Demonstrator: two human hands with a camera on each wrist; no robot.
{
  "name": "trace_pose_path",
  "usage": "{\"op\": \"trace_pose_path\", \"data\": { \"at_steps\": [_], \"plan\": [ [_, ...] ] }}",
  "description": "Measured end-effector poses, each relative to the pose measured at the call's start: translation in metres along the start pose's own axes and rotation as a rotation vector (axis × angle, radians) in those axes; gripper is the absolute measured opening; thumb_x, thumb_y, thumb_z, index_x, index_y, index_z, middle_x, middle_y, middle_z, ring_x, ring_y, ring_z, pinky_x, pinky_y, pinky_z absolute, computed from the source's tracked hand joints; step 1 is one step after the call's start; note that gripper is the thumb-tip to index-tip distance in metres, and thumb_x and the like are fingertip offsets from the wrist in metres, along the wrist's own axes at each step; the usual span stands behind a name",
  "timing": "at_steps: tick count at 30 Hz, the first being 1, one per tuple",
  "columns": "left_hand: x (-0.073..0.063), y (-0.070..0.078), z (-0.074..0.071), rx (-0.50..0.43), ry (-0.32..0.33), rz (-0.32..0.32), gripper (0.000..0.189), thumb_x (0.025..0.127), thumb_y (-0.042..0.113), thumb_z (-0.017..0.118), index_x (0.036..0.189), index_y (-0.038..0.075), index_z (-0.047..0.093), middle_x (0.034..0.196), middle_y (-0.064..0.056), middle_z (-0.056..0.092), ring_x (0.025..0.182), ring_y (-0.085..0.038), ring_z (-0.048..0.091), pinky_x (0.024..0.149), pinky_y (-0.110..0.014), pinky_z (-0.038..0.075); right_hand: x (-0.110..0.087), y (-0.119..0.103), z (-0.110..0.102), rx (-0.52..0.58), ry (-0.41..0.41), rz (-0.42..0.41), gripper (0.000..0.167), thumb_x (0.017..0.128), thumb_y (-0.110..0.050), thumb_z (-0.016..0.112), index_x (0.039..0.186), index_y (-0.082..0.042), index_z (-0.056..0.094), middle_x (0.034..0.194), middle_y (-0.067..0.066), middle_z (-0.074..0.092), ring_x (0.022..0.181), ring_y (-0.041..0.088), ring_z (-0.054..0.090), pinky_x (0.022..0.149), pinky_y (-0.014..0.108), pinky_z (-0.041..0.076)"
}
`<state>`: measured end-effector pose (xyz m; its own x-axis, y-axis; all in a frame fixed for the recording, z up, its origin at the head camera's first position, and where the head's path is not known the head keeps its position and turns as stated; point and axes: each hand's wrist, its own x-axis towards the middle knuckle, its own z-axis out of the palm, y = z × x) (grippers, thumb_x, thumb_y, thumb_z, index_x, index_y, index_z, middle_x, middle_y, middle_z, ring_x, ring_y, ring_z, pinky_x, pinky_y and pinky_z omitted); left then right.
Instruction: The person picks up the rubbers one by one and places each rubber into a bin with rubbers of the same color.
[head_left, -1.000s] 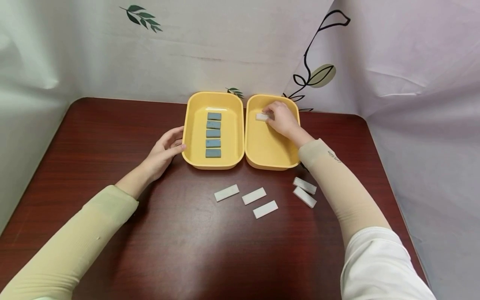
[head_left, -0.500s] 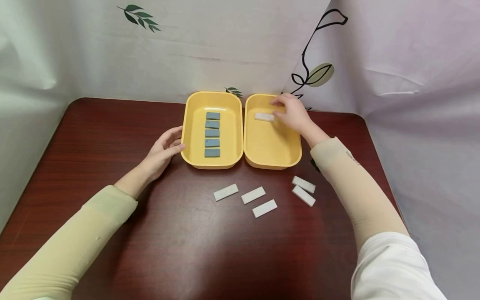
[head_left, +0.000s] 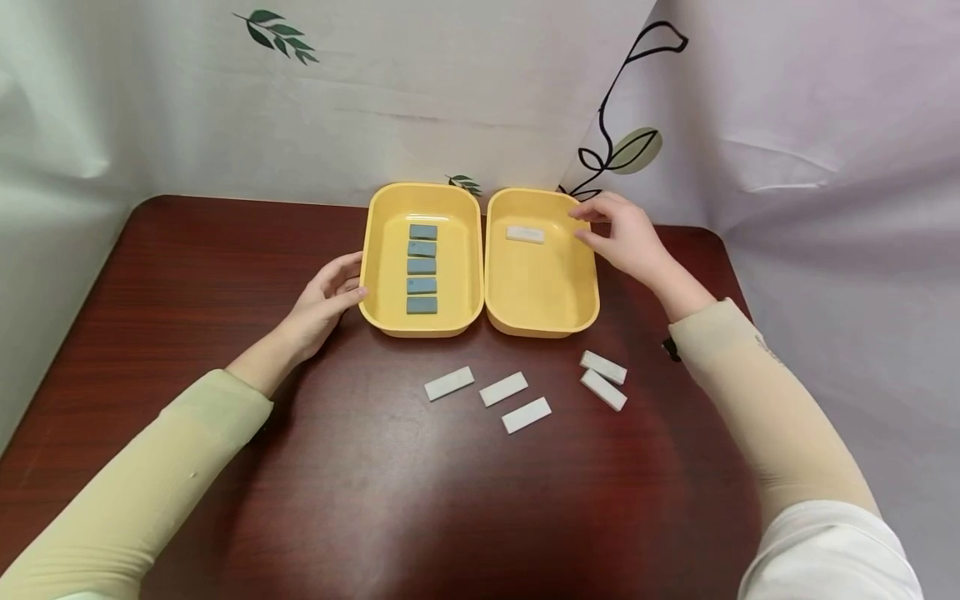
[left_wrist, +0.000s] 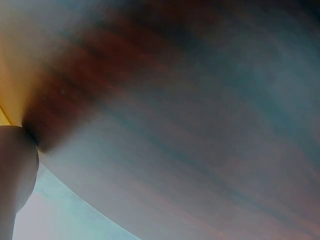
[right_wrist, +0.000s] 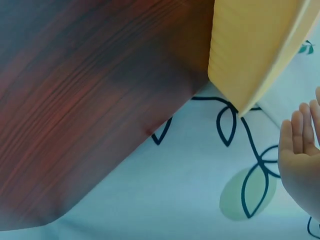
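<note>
My left hand (head_left: 318, 308) rests against the left side of the left yellow tray (head_left: 423, 327), its thumb tip at the rim. In the left wrist view a fingertip (left_wrist: 17, 160) lies beside a yellow edge. Inside that tray several blue-grey blocks (head_left: 422, 267) form a column. Beside it stands the right yellow tray (head_left: 540, 308), with one white block (head_left: 525, 235) lying near its far end. My right hand (head_left: 626, 237) is at this tray's right rim, thumb and fingers spread apart and holding nothing. The right wrist view shows the right hand (right_wrist: 302, 155) with extended fingers.
In front of the trays lie three separate white blocks (head_left: 527, 415). Farther right, two more white blocks (head_left: 603, 390) touch each other. The dark red wooden table (head_left: 420, 500) ends at a pale curtain (head_left: 375, 100) with leaf prints.
The right hand has let go of the white block in the right tray and moved right, to the tray's rim. My left hand stays at the left tray.
</note>
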<state>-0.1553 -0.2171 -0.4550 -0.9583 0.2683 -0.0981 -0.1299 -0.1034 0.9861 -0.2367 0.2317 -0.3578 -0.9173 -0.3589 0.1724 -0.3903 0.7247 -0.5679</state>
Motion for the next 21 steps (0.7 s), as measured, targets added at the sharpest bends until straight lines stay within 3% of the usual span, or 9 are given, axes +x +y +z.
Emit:
{"op": "trace_pose_path", "data": {
  "at_steps": [10,17,21],
  "plan": [
    [0.000,0.001,0.000,0.002,-0.003,-0.006,0.060,0.108,0.006,0.057,0.163,0.010,0.035,0.144,0.005,0.051,0.129,-0.009,0.053,0.104,-0.015,0.047,-0.040,0.002,-0.016,-0.011,0.027,-0.012,0.022,0.096,0.002,0.074,0.118,0.003,0.074,0.117,0.021,0.071,0.112,0.037,0.067,0.105,0.054,0.052],
    [-0.001,0.002,0.000,0.005,-0.004,0.000,0.059,0.108,0.006,0.057,0.163,0.010,0.036,0.143,0.007,0.051,0.128,-0.009,0.053,0.104,-0.015,0.046,-0.066,0.008,-0.019,-0.056,0.004,-0.008,0.021,0.094,0.002,0.077,0.115,-0.002,0.076,0.113,0.013,0.074,0.108,0.029,0.067,0.097,0.021,0.048],
    [-0.001,0.001,0.000,0.002,-0.004,-0.003,0.059,0.108,0.006,0.057,0.163,0.010,0.036,0.144,0.007,0.051,0.128,-0.009,0.053,0.104,-0.016,0.046,-0.079,0.011,-0.018,-0.065,-0.007,-0.013,0.021,0.092,0.003,0.078,0.112,-0.003,0.076,0.111,0.011,0.075,0.105,0.026,0.067,0.093,0.017,0.047]
  ]
}}
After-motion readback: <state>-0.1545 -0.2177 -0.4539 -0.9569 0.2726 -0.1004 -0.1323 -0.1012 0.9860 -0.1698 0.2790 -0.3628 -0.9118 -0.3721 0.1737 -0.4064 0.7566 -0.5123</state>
